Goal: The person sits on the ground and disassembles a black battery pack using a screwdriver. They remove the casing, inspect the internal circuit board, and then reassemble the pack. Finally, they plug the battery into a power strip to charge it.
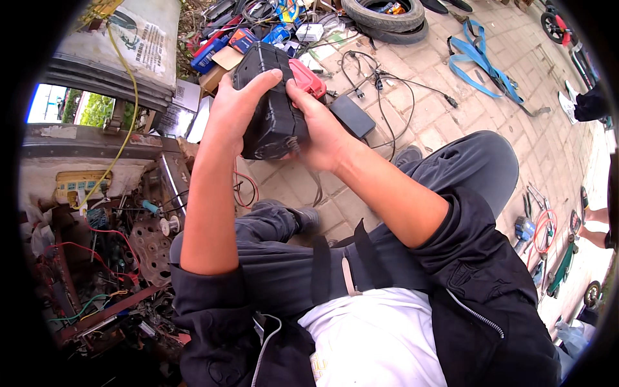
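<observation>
One black block (274,126), head view: appears held up over the paving (451,116), directly between the fingers of the left hand (222,116) and those of the right hand (320,132).

Fingers: parted by about the block's width, closed on it from both sides. Left thumb (267,79) laid across the upper edge near the far end; right thumb (298,95) pressed to the right face, its tip just short of the left one. Remaining fingers mostly behind the block; cannot tell how far they wrap.

Key relation: block lies inward of both sets of fingers, to the right of the left ones, to the left of the right ones. Neither hand nearer; both touching.

Long axis: runs roughly away from the wearer, crossing the gap between the hands, far end leaning slightly left. That far end points past the thumbs to the heap of tools and boxes (242,40). Near end points back to the wearer's legs; a brownish cable (294,144) hangs there, just beside the right palm.

Around the fingers: red plastic piece (308,79) just beyond the right thumb; flat dark box (351,116) to the right of the right fingers; black cords (379,80) farther out.
</observation>
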Action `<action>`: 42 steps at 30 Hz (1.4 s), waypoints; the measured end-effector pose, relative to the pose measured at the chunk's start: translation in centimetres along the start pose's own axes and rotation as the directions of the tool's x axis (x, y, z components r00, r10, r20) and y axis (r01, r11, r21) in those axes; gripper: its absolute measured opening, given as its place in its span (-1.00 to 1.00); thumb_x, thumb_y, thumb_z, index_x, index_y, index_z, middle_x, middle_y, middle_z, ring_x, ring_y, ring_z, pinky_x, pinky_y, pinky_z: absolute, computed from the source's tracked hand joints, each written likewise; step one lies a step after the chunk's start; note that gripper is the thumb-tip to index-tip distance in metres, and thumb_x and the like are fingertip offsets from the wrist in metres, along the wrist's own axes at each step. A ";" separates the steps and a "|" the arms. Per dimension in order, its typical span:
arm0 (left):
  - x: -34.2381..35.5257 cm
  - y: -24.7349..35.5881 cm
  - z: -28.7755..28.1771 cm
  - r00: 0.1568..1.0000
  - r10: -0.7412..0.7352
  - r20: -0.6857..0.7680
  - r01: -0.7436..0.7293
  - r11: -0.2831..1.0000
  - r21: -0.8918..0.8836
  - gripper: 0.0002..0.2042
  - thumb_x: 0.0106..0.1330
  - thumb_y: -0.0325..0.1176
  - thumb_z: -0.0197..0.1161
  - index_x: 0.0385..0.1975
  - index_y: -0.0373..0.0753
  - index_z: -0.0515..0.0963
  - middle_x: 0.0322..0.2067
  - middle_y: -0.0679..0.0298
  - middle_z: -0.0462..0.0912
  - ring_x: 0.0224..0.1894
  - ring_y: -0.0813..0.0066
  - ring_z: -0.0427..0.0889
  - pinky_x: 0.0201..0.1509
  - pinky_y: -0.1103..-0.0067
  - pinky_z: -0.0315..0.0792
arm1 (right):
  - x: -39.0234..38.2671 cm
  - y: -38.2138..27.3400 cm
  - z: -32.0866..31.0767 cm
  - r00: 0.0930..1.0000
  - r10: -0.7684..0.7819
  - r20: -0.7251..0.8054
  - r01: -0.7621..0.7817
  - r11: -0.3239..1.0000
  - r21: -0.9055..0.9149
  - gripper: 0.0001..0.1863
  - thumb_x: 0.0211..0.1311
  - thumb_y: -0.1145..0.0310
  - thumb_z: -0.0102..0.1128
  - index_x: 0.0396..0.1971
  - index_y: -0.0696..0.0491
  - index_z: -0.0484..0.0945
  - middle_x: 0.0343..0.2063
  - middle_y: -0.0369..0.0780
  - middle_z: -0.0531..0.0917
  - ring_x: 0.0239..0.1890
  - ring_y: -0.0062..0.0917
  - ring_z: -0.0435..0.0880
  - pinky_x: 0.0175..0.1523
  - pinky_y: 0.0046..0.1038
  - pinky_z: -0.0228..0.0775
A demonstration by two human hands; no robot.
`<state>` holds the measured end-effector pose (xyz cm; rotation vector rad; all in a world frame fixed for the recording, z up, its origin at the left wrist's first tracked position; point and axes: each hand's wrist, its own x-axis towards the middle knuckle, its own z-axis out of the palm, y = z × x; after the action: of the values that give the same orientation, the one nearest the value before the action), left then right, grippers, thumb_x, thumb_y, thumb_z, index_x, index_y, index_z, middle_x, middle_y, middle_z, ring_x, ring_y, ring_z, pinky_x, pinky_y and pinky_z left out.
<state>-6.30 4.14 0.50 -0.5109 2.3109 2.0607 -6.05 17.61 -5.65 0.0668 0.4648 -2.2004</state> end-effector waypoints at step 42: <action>-5.2 -1.8 2.2 0.917 0.303 -0.259 -0.276 0.952 0.134 -0.20 0.06 -0.34 0.40 0.25 -0.50 0.09 0.08 0.04 0.36 0.06 0.39 0.43 0.13 0.50 0.36 | -2.5 -0.4 -0.2 0.983 -0.176 0.051 0.182 0.910 -0.371 -0.53 0.37 -0.02 -0.03 0.08 0.01 0.34 -0.28 -0.42 0.42 -0.32 -0.76 0.30 -0.21 -0.68 0.26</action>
<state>-1.37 7.37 -0.40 -0.5100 2.7853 2.0999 -4.76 19.77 -5.20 -0.2084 0.9064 -2.2478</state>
